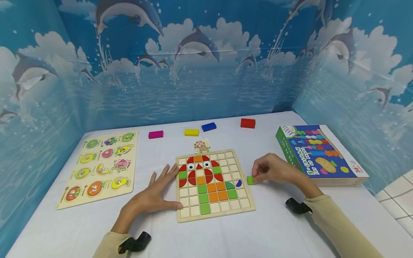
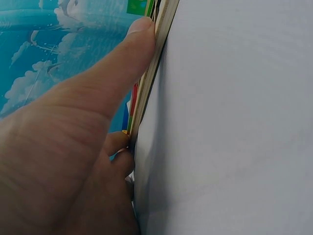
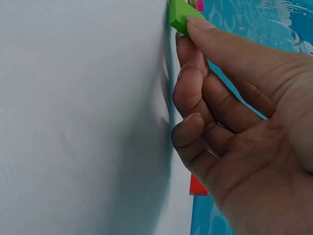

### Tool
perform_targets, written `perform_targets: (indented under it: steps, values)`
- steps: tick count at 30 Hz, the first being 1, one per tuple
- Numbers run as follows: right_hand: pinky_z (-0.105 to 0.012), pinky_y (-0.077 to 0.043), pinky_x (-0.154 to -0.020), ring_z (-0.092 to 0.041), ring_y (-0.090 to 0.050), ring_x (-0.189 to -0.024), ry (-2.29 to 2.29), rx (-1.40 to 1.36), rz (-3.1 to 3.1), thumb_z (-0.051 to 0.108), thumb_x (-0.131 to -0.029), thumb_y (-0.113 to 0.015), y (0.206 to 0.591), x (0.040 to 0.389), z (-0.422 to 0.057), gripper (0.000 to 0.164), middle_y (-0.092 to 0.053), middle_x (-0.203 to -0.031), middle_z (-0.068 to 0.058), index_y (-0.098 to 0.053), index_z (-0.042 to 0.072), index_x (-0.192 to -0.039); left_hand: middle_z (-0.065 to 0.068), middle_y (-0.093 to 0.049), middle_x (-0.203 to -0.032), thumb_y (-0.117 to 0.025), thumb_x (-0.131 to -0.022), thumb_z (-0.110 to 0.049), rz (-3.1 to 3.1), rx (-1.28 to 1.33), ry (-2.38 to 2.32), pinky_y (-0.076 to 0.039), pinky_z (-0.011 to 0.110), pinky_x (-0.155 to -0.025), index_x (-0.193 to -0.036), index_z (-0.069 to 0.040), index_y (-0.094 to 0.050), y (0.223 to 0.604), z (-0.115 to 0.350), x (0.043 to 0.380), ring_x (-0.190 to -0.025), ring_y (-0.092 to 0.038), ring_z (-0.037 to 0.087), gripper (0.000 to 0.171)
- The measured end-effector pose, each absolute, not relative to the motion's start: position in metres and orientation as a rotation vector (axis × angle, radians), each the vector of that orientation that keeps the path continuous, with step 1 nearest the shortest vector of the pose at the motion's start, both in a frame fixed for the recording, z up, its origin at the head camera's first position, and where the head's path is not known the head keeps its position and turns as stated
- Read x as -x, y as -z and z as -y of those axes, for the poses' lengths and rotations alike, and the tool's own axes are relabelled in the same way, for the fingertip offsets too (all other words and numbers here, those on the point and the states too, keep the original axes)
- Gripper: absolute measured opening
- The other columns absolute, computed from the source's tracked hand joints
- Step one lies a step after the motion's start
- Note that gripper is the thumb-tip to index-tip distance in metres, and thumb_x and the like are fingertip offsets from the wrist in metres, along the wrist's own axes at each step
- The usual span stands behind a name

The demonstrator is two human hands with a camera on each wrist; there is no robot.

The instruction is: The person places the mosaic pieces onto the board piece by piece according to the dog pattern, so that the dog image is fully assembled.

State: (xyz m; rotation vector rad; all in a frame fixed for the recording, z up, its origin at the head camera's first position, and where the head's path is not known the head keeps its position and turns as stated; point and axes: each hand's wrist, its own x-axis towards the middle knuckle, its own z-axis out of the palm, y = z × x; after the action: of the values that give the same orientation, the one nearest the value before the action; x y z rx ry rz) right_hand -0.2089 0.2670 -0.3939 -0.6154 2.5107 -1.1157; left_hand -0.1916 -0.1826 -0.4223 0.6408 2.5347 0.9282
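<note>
A wooden grid board [image 1: 185, 212] lies mid-table, partly filled with red, green and orange tiles and two eye tiles. Spread straight along its left edge, my left hand [image 1: 154, 197] touches the frame with thumb and fingertips; the left wrist view has the thumb [image 2: 132, 46] against the board's side. Just off the right edge, my right hand [image 1: 274, 169] pinches a green square tile [image 1: 250, 180] between thumb and fingers. In the right wrist view the tile [image 3: 180, 15] sits at the fingertips, the other fingers curled below. Nearby on the board is a small blue rounded piece [image 1: 238, 183].
A small pattern card [image 1: 202, 146] lies behind the board. Farther back are magenta [image 1: 156, 134], yellow [image 1: 191, 132], blue [image 1: 209, 127] and red [image 1: 247, 123] blocks. At left lies a fruit puzzle board [image 1: 108, 172]; a boxed toy [image 1: 322, 154] stands at right.
</note>
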Motion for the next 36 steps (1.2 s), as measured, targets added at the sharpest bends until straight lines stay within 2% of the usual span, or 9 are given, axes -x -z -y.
perform_targets:
  steps: [11,16,24,36]
  values:
    - [-0.022,-0.059,-0.069,-0.020,-0.067,-0.077,1.292,0.720,-2.321,0.005,-0.090,-0.087,0.395,0.204,-0.257,0.010,-0.078,-0.090,-0.006,-0.079,0.007,-0.096,0.000,-0.014,-0.182,-0.095,-0.078,-0.049,-2.522,-0.636,-0.949,0.015,0.061,-0.132,-0.174,-0.019,-0.022,0.423,0.183,0.191,-0.169,0.005,0.029,0.124]
    - [-0.023,-0.062,-0.071,-0.019,-0.070,-0.075,1.282,0.775,-2.264,0.004,-0.090,-0.086,0.393,0.194,-0.237,0.010,-0.080,-0.089,-0.004,-0.082,0.006,-0.099,0.001,-0.014,-0.182,-0.096,-0.078,-0.049,-2.521,-0.634,-0.943,0.015,0.061,-0.131,-0.174,-0.019,-0.022,0.423,0.182,0.191,-0.169,0.005,0.029,0.125]
    - [-0.020,-0.060,-0.066,-0.011,-0.068,-0.066,1.223,0.827,-2.257,0.006,-0.088,-0.089,0.390,0.181,-0.212,0.006,-0.080,-0.081,0.003,-0.087,0.009,-0.092,0.001,-0.014,-0.182,-0.096,-0.078,-0.048,-2.527,-0.631,-0.947,0.014,0.060,-0.132,-0.174,-0.019,-0.023,0.422,0.182,0.191,-0.169,0.005,0.029,0.125]
    - [-0.017,-0.052,-0.058,-0.005,-0.058,-0.062,1.183,0.839,-2.323,0.006,-0.086,-0.091,0.387,0.174,-0.206,0.007,-0.075,-0.074,0.007,-0.087,0.011,-0.087,0.002,-0.014,-0.182,-0.096,-0.077,-0.049,-2.527,-0.629,-0.942,0.015,0.060,-0.132,-0.174,-0.018,-0.023,0.423,0.182,0.192,-0.169,0.005,0.029,0.125]
